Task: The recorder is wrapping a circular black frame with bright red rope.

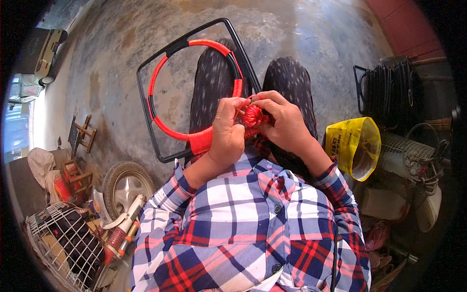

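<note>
A black square frame (170, 157) rests against my left thigh, with a round ring (200, 144) inside it. Glossy red cord is wound around much of the ring, and black shows in several gaps. At the ring's right side, my left hand (228, 130) pinches the red cord between thumb and finger. A coiled bundle of red cord (252, 116) sits between my hands. My right hand (286, 119) is closed, its fingers on the cord beside the bundle. My fingers partly hide where the cord meets the ring.
Folded black frames (389, 87) stand at the right, behind a yellow bag (340, 146) and a wire mesh cage (406, 151). On the left are a wheel (127, 187), a white wire basket (63, 238) and a small wooden stool (83, 136). The floor (116, 58) is stained concrete.
</note>
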A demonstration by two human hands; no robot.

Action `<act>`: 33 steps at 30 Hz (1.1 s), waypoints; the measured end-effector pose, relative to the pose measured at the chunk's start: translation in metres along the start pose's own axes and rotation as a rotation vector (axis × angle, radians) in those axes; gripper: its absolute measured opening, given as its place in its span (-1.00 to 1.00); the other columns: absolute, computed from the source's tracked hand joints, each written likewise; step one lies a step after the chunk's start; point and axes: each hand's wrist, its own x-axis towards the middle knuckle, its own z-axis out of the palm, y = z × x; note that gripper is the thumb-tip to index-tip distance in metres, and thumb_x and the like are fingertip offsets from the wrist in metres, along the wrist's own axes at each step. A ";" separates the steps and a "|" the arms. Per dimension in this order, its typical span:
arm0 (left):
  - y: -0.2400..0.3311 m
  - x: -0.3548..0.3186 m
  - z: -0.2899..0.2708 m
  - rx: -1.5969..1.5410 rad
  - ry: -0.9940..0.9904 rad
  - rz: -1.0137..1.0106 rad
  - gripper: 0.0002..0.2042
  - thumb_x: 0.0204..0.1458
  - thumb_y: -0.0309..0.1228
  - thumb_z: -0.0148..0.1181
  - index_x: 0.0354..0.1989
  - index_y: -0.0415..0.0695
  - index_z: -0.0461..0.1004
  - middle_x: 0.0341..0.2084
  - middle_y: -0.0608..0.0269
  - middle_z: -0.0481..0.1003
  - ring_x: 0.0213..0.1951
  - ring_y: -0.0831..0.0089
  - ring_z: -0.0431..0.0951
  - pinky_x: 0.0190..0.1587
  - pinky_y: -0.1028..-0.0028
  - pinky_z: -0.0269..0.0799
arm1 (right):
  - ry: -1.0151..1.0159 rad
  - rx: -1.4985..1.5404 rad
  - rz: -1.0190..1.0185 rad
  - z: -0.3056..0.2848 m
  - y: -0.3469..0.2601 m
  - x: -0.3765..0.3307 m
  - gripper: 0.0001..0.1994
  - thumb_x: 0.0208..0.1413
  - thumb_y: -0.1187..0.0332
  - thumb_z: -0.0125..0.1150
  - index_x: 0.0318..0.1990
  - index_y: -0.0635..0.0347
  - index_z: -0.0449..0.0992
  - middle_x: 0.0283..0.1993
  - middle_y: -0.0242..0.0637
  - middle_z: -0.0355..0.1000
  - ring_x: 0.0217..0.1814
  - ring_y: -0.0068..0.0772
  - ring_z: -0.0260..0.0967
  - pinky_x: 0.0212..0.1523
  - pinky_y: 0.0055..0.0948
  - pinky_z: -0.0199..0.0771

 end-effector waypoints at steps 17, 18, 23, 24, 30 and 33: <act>0.014 0.003 -0.003 0.056 -0.149 -0.118 -0.75 -0.10 -0.55 0.21 -0.22 -0.26 0.37 -0.40 0.15 0.36 -0.43 0.42 0.41 -0.38 0.45 0.38 | 0.749 1.646 0.073 -0.139 0.128 -0.103 -0.71 0.22 0.21 0.05 -0.07 0.26 0.39 -0.40 -0.37 0.27 -0.41 -0.46 0.21 -0.33 -0.40 0.29; 0.014 0.004 -0.002 0.112 -0.192 -0.075 -0.67 -0.12 -0.51 0.29 -0.16 -0.25 0.35 -0.40 0.14 0.36 -0.43 0.42 0.41 -0.39 0.47 0.39 | 0.679 1.578 0.120 -0.133 0.133 -0.109 -0.75 0.22 0.26 0.04 -0.08 0.25 0.39 -0.44 -0.40 0.26 -0.45 -0.49 0.20 -0.36 -0.44 0.28; 0.017 0.000 0.002 0.241 -0.243 -0.086 -0.41 -0.18 -0.44 0.40 0.03 -0.22 0.22 -0.37 0.14 0.40 -0.41 0.36 0.49 -0.38 0.45 0.43 | 0.482 1.105 0.556 -0.058 0.062 -0.069 -0.76 0.02 0.52 0.14 -0.11 0.21 0.45 -0.46 -0.52 0.31 -0.49 -0.67 0.24 -0.45 -0.61 0.29; 0.019 -0.001 0.003 0.245 -0.268 -0.166 -0.34 -0.18 -0.44 0.42 0.10 -0.19 0.16 -0.35 0.15 0.41 -0.35 0.36 0.50 -0.37 0.45 0.44 | 0.332 0.974 0.509 -0.046 0.059 -0.062 -0.63 -0.07 0.52 0.17 -0.02 0.27 0.46 -0.45 -0.53 0.33 -0.50 -0.68 0.24 -0.44 -0.62 0.29; 0.021 -0.002 0.006 0.329 -0.284 -0.177 -0.24 -0.20 -0.40 0.45 0.16 -0.21 0.09 -0.41 0.10 0.49 -0.41 0.30 0.59 -0.40 0.44 0.46 | 0.007 0.653 0.377 -0.023 0.039 -0.033 -0.53 -0.14 0.54 0.17 0.04 0.29 0.41 -0.38 -0.50 0.40 -0.34 -0.61 0.30 -0.27 -0.56 0.33; 0.020 -0.002 0.007 0.346 -0.284 -0.174 -0.25 -0.20 -0.42 0.45 0.15 -0.23 0.09 -0.51 0.11 0.49 -0.46 0.31 0.58 -0.40 0.44 0.45 | -0.143 0.509 0.370 -0.030 0.053 -0.035 -0.68 -0.06 0.60 0.16 -0.08 0.26 0.42 -0.38 -0.52 0.35 -0.38 -0.72 0.27 -0.36 -0.63 0.31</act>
